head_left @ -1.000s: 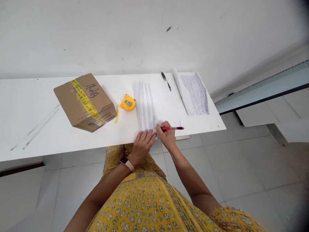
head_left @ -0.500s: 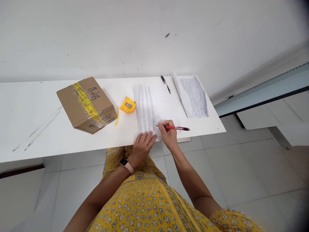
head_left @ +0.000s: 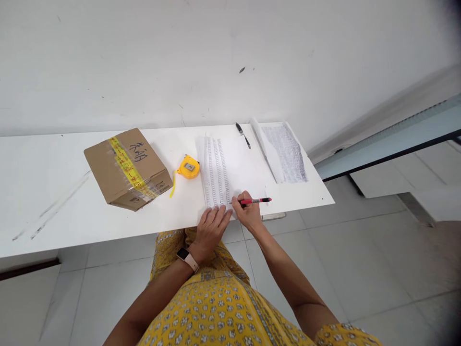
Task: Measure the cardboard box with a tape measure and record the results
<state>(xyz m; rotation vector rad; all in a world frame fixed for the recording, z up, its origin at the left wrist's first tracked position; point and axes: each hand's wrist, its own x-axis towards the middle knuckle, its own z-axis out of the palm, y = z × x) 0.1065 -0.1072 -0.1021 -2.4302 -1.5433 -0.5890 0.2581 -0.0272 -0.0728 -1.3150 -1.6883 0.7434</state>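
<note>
My right hand (head_left: 248, 211) is closed round a red and black pen (head_left: 256, 201), its tip at the paper near the foot of a written column. Under it lies a white sheet of paper (head_left: 241, 166) with several narrow columns of small handwriting on its left half. My left hand (head_left: 213, 225) rests flat on the sheet's lower edge, fingers stretched out, a smartwatch (head_left: 187, 258) on its wrist. Just left of the paper is a yellow tape measure (head_left: 188, 166) with a short end of tape pulled out.
A cardboard box (head_left: 126, 168) with yellow tape stands on the white table (head_left: 65, 163) to the left. A black pen (head_left: 243, 135) lies beyond the paper. Folded sheets dense with writing (head_left: 286, 151) lie at the right, near the table's end. A wall rises behind.
The pen tip and my right hand have moved slightly down the paper, toward me. My left hand stays on the sheet. The whole view has shifted a little.
</note>
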